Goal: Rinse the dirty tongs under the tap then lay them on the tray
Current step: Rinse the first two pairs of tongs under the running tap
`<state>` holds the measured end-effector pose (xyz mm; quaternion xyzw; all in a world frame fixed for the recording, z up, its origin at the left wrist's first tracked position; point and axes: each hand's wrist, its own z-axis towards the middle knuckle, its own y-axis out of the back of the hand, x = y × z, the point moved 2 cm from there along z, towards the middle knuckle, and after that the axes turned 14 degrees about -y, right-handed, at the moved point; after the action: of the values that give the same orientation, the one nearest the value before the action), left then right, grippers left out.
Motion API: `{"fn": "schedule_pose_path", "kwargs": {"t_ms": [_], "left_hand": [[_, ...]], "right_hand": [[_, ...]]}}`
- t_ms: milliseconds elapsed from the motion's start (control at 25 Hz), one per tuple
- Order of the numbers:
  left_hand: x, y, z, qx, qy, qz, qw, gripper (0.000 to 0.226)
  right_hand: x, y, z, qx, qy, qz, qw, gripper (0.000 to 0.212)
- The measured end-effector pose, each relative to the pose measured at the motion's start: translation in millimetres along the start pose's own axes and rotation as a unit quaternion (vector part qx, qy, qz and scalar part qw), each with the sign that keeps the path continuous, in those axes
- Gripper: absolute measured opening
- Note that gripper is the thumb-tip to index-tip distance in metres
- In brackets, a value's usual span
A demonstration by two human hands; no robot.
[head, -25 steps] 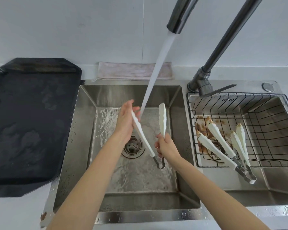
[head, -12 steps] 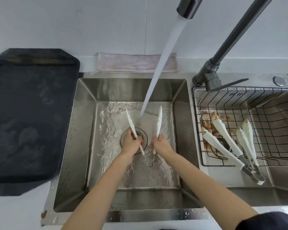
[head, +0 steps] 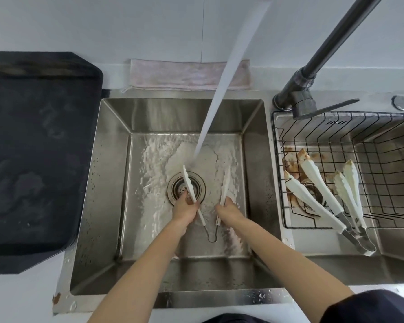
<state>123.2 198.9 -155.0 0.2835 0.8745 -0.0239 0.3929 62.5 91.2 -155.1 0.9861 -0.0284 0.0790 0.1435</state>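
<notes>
Low in the sink point(head: 112, 183), over the drain point(head: 186, 188), the left hand point(head: 184, 209) and right hand point(head: 229, 212) each grip one arm of the spread white tongs point(head: 189, 183). The wet plastic could slip, and the stream point(head: 219, 94) mostly lands between the arms, leaving residue. Against a second ago, the tongs sit lower, hands nearer the hinge.

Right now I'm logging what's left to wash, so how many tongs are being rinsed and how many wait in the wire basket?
Tongs being rinsed, left hand and right hand each gripping one arm: 1
Tongs in the wire basket, first pair and second pair, tips stained brown: 2
Total: 3
</notes>
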Motion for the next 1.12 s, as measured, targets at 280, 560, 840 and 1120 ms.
{"fn": "schedule_pose_path", "kwargs": {"t_ms": [280, 560, 840, 1120], "left_hand": [[1.9, 5.7, -6.3, 0.019, 0.030, -0.037, 0.999, 0.046], [-24.3, 15.1, -17.4, 0.034, -0.071, 0.173, 0.982, 0.046], [-76.1, 9.0, -49.5, 0.099, -0.173, 0.430, 0.880, 0.043], [-132.3, -16.8, -98.9, 0.084, -0.256, 0.511, 0.816, 0.050]], "right_hand": [[-1.1, -0.4, -6.5, 0.022, -0.013, -0.036, 0.999, 0.064], [12.3, 5.6, -28.5, -0.023, 0.051, -0.161, 0.985, 0.060], [17.4, 39.8, -81.6, -0.136, 0.178, -0.288, 0.931, 0.054], [-4.3, 115.8, -135.5, -0.185, 0.291, -0.229, 0.910, 0.058]]}}
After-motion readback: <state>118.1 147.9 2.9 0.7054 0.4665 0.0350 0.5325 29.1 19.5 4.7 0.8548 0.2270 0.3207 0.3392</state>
